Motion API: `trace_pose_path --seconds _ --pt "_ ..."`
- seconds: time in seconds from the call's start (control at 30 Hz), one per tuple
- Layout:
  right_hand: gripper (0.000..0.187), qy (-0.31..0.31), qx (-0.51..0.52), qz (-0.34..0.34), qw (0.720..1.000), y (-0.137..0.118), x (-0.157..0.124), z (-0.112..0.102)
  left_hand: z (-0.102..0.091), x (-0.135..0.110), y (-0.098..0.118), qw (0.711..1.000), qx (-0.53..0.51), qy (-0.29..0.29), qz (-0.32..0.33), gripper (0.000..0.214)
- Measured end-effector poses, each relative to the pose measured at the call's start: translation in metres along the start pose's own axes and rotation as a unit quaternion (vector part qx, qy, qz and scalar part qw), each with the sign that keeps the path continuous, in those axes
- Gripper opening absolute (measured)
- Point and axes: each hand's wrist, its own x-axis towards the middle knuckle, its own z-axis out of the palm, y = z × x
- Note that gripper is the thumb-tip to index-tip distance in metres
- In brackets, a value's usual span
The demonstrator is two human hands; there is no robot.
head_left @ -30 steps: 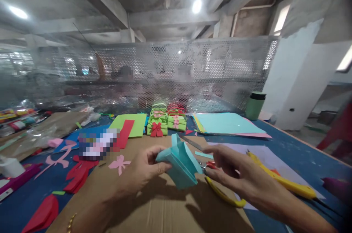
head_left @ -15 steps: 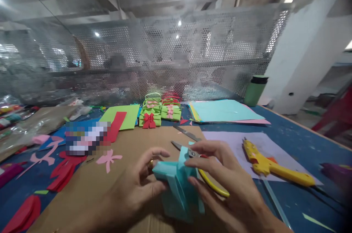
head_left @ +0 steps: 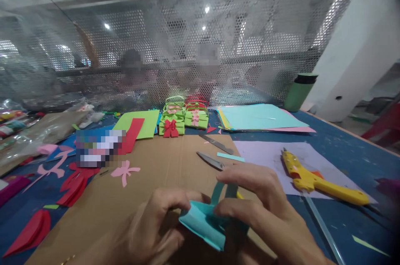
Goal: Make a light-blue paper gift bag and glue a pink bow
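Note:
Between my hands, low over the brown cardboard, is a small folded light-blue paper bag (head_left: 204,225), tilted with one side edge toward me. My left hand (head_left: 162,219) pinches its left end between thumb and fingers. At its right side my right hand (head_left: 259,206) grips the bag, the fingers bent over an upright blue strip or flap. Just beyond the right fingers lie scissors (head_left: 209,160), their blades pointing away to the left, with the handles mostly hidden. Flat behind them rests a loose light-blue strip (head_left: 230,157).
Several small green bags with bows (head_left: 171,125) stand at the back. A yellow glue gun (head_left: 325,186) lies on lilac paper (head_left: 250,148) at right. Coloured sheets (head_left: 265,117) and a green cup (head_left: 300,92) are behind. Pink and red cut-outs (head_left: 125,171) lie left on cardboard (head_left: 140,152).
The blue bag has tipped and turned between my hands, sitting a little lower and to the right. My right hand has moved slightly right, and the view has shifted down.

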Motion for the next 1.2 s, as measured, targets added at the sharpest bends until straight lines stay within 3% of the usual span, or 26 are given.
trace_pose_path --seconds 0.17,0.37,0.57,0.77,1.03,1.2 --pt "0.022 -0.018 0.013 -0.024 0.999 0.008 0.002 -0.002 -0.004 -0.005 -0.002 1.0 0.007 0.023 -0.004 0.038" --pt "0.021 -0.015 -0.036 -0.038 0.999 0.011 0.001 0.01 -0.006 -0.001 0.002 1.0 -0.013 -0.017 0.016 0.044" --pt "0.017 0.04 -0.03 -0.073 0.996 0.018 -0.005 0.021 -0.002 0.005 0.009 0.996 0.011 -0.083 -0.025 0.034" --pt "0.019 -0.007 -0.019 -0.015 1.0 0.005 -0.002 0.011 -0.005 0.0 0.012 0.987 0.073 -0.128 -0.06 0.028" --pt "0.018 -0.014 -0.028 -0.021 0.999 0.002 -0.005 0.011 -0.001 0.011 0.014 0.979 0.11 -0.166 -0.044 0.026" --pt "0.019 -0.028 -0.01 -0.012 0.999 0.002 -0.005 0.011 0.0 0.006 0.009 0.982 0.121 -0.141 -0.03 0.027"
